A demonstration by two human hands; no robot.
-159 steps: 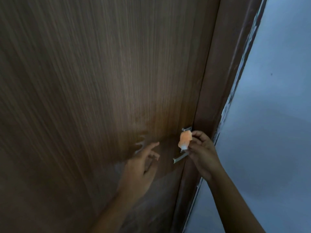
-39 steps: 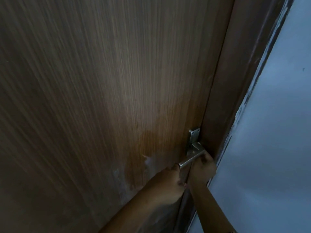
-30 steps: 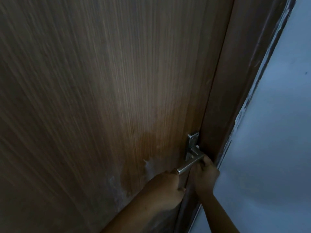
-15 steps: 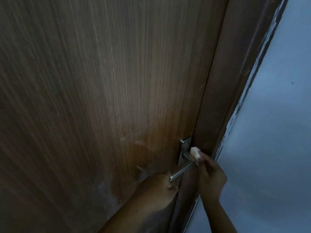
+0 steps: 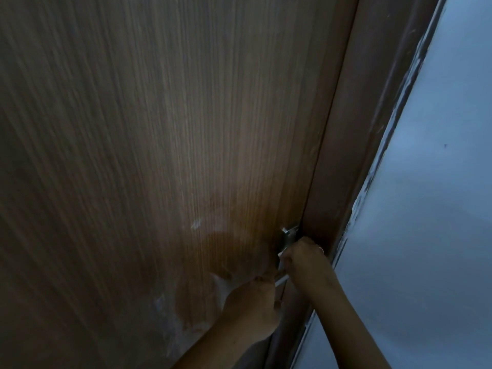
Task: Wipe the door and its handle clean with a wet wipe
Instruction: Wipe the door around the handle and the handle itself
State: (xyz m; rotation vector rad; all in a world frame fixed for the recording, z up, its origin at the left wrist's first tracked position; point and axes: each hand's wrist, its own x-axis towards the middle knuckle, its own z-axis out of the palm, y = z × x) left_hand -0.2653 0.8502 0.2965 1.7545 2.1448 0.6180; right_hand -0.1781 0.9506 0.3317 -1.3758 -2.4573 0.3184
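Note:
A brown wood-grain door [image 5: 159, 155] fills most of the view, with damp streaks and pale smears low near the handle. The metal lever handle [image 5: 288, 235] sits at the door's right edge. My left hand [image 5: 253, 307] is closed around the lever's free end [image 5: 281, 280]. My right hand [image 5: 303, 258] is curled over the handle's middle, just below the backplate. The wet wipe is almost wholly hidden inside that hand; only a pale sliver [image 5: 281, 253] shows at the fingers.
A brown door frame [image 5: 354, 129] runs along the door's right edge. Beyond it stands a pale blue-grey wall [image 5: 426, 235] with chipped paint along the frame. The light is dim.
My right hand has slid down from the top of the handle onto its middle, and the wipe is now hidden in it. My left hand keeps holding the lever's end.

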